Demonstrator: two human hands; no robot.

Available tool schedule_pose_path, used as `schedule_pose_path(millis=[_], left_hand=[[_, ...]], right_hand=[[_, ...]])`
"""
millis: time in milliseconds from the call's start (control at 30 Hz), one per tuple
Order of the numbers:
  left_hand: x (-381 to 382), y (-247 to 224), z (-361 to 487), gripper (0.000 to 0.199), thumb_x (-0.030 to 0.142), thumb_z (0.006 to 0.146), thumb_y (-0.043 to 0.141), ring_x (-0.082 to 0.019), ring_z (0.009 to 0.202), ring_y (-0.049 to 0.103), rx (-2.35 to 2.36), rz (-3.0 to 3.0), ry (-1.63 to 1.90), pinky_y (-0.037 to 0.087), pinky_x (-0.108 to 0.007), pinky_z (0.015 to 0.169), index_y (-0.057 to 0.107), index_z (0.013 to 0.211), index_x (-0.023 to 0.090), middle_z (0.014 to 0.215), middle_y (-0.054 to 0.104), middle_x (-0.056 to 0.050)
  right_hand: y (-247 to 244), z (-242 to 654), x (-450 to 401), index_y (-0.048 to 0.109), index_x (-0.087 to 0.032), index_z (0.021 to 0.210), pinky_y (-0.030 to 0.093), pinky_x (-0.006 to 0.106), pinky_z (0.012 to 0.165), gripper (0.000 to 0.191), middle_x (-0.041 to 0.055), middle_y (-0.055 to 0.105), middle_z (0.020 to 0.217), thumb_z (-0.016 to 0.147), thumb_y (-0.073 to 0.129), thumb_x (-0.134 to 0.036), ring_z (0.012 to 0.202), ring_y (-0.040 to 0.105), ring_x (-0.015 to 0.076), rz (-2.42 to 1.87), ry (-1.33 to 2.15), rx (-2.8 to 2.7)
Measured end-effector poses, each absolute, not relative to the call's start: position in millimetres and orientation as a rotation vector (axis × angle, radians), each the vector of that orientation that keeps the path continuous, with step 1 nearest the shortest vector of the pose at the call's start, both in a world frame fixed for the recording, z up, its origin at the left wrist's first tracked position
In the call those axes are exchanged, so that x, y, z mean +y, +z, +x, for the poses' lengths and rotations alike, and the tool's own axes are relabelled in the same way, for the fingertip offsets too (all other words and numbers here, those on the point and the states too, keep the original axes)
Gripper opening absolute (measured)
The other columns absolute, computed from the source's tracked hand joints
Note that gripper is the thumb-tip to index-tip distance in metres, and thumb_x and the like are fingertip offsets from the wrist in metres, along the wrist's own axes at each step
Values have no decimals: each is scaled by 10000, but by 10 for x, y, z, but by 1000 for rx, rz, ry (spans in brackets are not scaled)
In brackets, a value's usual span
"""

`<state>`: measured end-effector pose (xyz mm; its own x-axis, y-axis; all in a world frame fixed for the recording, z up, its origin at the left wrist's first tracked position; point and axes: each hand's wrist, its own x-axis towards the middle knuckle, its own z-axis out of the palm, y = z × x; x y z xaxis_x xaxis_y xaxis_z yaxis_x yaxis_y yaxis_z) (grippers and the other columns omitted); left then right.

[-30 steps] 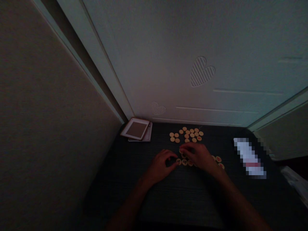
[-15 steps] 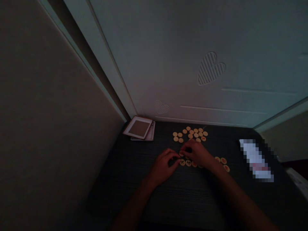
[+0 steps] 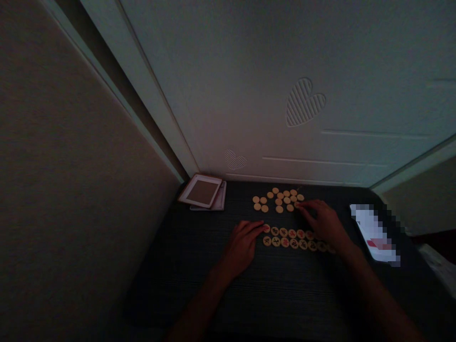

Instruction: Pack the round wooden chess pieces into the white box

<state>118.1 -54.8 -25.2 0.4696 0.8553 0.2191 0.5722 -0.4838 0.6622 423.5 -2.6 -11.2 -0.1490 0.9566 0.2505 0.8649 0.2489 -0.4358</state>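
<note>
Red and black characters are borne by the round pale discs [image 3: 285, 242] laid in two rows; these are too small to be read. Blank faces are shown by the loose discs [image 3: 279, 202] beyond. Both groups are set well in from the left edge of the dark table [image 3: 199, 256]. The rows' first upper disc is met by the left hand's [image 3: 242, 244] extended, unclamped fingers. A loose disc is met by the right hand's [image 3: 326, 222] fingertips; whether it is gripped cannot be told.
</note>
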Motion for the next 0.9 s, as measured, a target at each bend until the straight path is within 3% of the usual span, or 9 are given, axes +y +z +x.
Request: schedule_pose_path(millis=[267, 533, 733, 900], left_hand=[[-528, -275, 1182, 576, -7, 955, 471, -229, 1214, 526, 1146, 2205, 772, 478, -472, 1060, 578, 1395, 348, 1419, 624, 28], [-518, -285, 1188, 535, 23, 970, 482, -228, 1190, 551, 1158, 2199, 828, 503, -454, 1045, 576, 1406, 320, 1406, 638, 1], [-522, -303, 1184, 586, -14, 937, 493, -229, 1213, 543, 1157, 2215, 814, 500, -462, 1052, 597, 1385, 351, 1407, 635, 20], [-513, -299, 1187, 496, 43, 986, 469, -227, 1211, 563, 1162, 2181, 858, 504, -463, 1047, 599, 1384, 309, 1366, 662, -16]], right_hand=[[-218, 4343, 31, 734, -246, 1169, 516, 458, 967, 292, 96, 727, 1153, 973, 559, -373, 1068, 656, 287, -1680, 296, -2111], [-192, 4383, 2, 763, -250, 1049, 522, 438, 941, 224, 81, 746, 1096, 950, 590, -350, 1038, 675, 273, -1709, 341, -2104], [-157, 4357, -17, 749, -240, 1001, 548, 412, 838, 195, 78, 755, 1039, 927, 615, -361, 945, 700, 268, -1770, 377, -2045], [-77, 4382, -80, 701, -255, 1192, 578, 368, 806, 309, 62, 729, 1066, 911, 628, -361, 897, 710, 220, -1720, 459, -2010]])
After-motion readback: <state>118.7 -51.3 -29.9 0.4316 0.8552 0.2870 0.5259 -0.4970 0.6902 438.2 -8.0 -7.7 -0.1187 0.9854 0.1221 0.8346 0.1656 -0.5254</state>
